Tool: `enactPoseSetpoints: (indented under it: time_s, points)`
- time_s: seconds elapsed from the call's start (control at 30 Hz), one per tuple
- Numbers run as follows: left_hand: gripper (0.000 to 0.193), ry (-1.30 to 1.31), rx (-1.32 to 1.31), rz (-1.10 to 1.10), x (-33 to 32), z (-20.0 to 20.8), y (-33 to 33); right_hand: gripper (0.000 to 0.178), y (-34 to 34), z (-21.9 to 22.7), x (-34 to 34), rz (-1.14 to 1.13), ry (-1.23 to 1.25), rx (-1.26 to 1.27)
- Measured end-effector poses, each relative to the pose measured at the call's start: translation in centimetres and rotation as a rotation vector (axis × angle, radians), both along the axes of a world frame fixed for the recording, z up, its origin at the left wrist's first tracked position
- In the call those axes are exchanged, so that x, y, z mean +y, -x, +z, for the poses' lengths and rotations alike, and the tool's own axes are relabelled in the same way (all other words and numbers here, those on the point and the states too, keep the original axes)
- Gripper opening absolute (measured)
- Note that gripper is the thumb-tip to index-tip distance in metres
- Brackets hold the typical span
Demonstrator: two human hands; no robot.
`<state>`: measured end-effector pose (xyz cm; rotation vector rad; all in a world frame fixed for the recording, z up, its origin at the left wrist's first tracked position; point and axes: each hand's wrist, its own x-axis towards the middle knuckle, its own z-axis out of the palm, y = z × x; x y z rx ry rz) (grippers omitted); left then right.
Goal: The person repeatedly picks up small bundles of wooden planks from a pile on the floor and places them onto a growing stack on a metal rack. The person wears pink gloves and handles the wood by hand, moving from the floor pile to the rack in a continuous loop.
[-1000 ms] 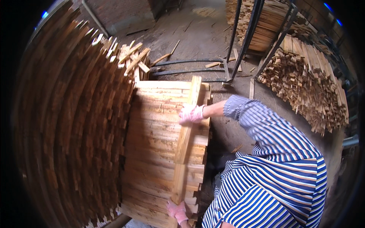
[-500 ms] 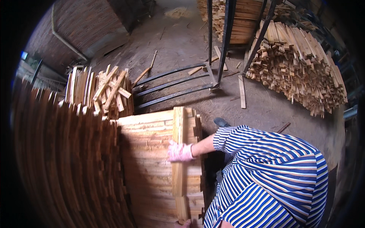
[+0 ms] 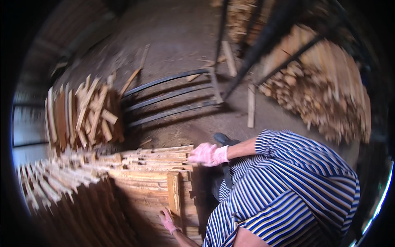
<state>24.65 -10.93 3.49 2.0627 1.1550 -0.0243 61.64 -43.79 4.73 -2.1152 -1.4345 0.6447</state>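
Striped top: blue & wht bands w/ thin tan lines, loose fit, stripe dir. varying w/ folds. R sleeve: same fabric, ends short of wrist; R forearm bare betw. sleeve & glove. R hand: pink glove, ribbed cuff. L hand: pink as well, blurry, details unclear. Dark shoe, rounded toe.
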Motion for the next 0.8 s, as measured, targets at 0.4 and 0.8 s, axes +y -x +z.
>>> enactPoseSetpoints:
  time_s: [0.4, 0.8]
  points:
    - [0.065, -0.186, 0.484, 0.395, -2.5, 2.6, -11.0, 0.048, -21.8, -4.9, -7.9, 0.04, 0.633, 0.003]
    - [0.093, -0.113, 0.651, 0.688, -1.0, 3.4, -14.9, 0.062, -34.1, -5.9, 0.3, 0.074, 0.817, 0.043]
